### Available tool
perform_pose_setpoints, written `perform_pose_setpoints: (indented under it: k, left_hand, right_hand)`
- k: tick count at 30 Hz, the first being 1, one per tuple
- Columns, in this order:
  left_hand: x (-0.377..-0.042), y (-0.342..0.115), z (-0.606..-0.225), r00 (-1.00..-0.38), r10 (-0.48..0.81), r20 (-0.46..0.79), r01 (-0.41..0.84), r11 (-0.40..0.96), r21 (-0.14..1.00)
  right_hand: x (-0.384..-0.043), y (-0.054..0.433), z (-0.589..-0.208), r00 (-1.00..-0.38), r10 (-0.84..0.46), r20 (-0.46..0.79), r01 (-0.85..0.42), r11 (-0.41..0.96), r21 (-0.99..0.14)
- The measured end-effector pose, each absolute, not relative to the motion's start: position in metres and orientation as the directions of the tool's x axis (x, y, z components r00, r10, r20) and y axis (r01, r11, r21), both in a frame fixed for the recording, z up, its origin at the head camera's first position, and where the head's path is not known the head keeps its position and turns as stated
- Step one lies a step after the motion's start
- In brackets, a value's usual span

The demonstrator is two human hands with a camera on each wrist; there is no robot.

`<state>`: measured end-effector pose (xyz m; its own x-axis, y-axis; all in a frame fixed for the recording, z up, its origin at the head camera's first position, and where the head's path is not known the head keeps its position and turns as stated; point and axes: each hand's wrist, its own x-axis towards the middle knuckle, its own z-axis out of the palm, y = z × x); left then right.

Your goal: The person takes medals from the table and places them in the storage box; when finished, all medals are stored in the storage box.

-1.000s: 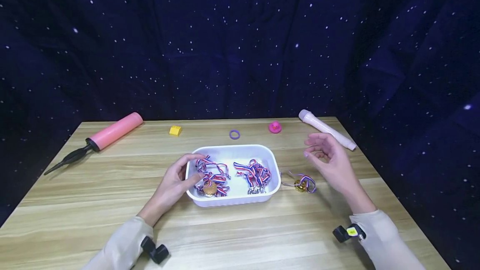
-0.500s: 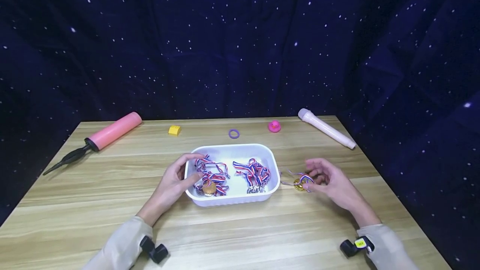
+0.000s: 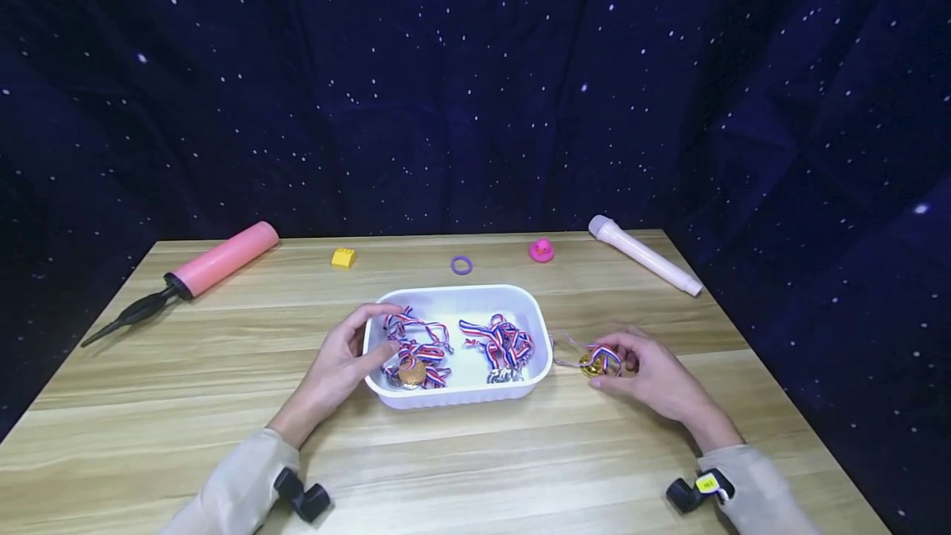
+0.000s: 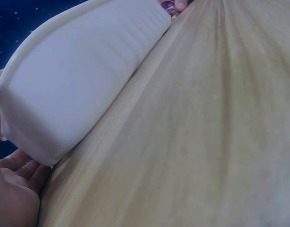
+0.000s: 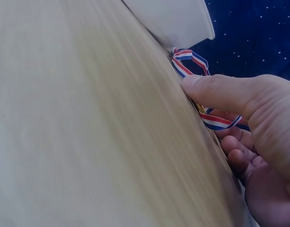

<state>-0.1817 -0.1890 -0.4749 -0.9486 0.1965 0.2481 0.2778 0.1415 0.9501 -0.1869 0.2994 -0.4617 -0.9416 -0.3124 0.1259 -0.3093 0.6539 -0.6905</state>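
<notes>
My left hand (image 3: 334, 370) holds the left end of a white plastic tray (image 3: 461, 397), thumb over the rim and fingers along the outside. In the left wrist view its fingers show beneath the tray's end wall. Inside, a bronze-coloured medal (image 3: 412, 373) with striped ribbon lies at the left; silver medals (image 3: 505, 375) and bunched ribbon (image 3: 505, 343) are at the right. On the table right of the tray, my right hand (image 3: 654, 378) has its thumb and fingers curled round a gold medal (image 3: 591, 366). Its red-white-blue ribbon (image 5: 220, 122) shows between thumb and fingers; the medal is partly hidden.
Along the back of the wooden table (image 3: 475, 469) lie a pink hand pump (image 3: 226, 261), a yellow toy brick (image 3: 343, 258), a purple ring (image 3: 461, 265), a pink rubber duck (image 3: 541, 251) and a white toy microphone (image 3: 646, 256). A dark starry cloth (image 3: 475, 106) hangs behind.
From above and right of the gold medal, my right hand has come down and left, its thumb and fingers now round the medal. The left hand keeps its hold on the tray.
</notes>
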Motion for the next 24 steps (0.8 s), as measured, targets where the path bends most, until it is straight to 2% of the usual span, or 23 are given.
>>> perform_pose_setpoints:
  k: [6, 15, 24]
  left_hand:
    - [-0.1820, -0.1892, -0.4756, -0.949, 0.197, 0.246, 0.277, 0.143, 0.950]
    - [-0.1821, -0.1895, -0.4750, -0.944, 0.202, 0.259, 0.290, 0.144, 0.946]
    - [-0.1820, -0.1894, -0.4753, -0.943, 0.205, 0.263, 0.294, 0.138, 0.946]
  right_hand:
    - [-0.1874, 0.2995, -0.4628, -0.941, -0.314, 0.128, -0.315, 0.673, -0.669]
    - [-0.1861, 0.2992, -0.4592, -0.944, -0.307, 0.123, -0.288, 0.582, -0.760]
    - [-0.1871, 0.3008, -0.4596, -0.938, -0.292, 0.188, -0.298, 0.398, -0.868]
